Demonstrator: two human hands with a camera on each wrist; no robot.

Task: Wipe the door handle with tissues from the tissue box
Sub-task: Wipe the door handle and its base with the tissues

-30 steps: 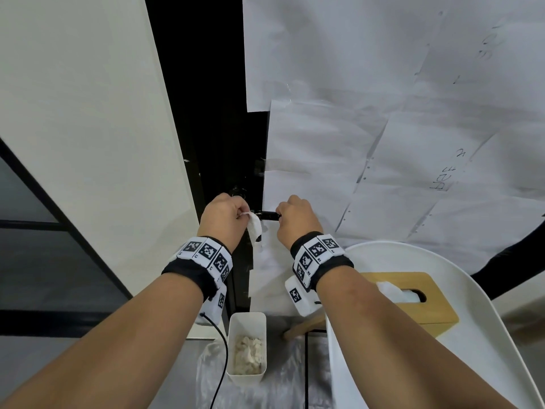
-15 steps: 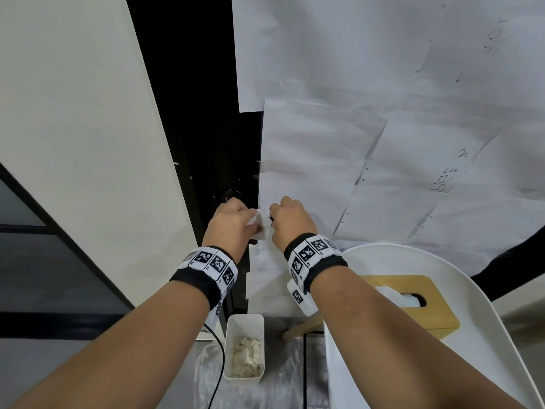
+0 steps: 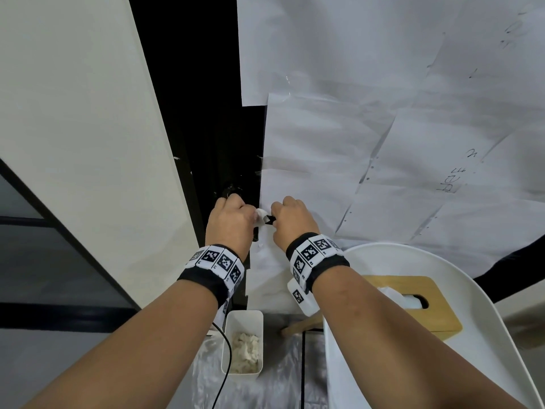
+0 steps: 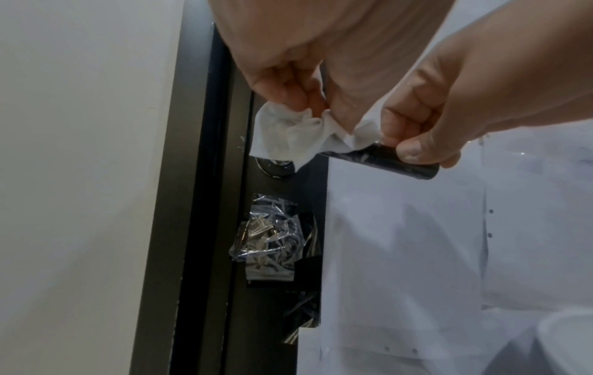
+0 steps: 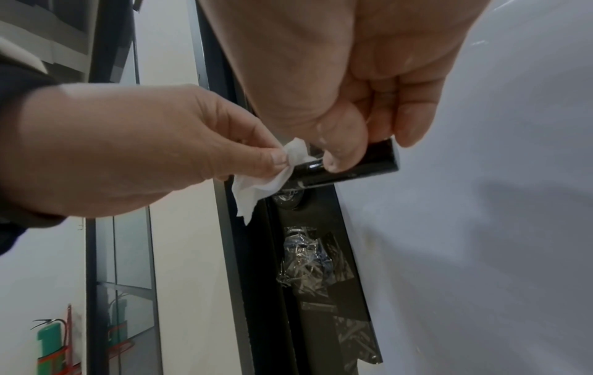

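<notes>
Now, tissue (image 4: 289, 132): soft, tears easily; you pinch it with left hand (image 3: 230, 222).
Handle (image 5: 349, 167): rigid, slick; right hand (image 3: 293, 221) fingers grip its free end.

Black wristbands (image 3: 317, 256) w/ b&w square-code tags, bare forearms

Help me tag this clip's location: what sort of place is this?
Probably an office or workshop doorway: a black door handle, glass partitions and a fire extinguisher beyond.

Both forearms reach forward, left hand (image 3: 231, 221) and right hand (image 3: 292, 219) with fingers curled, close together.
</notes>
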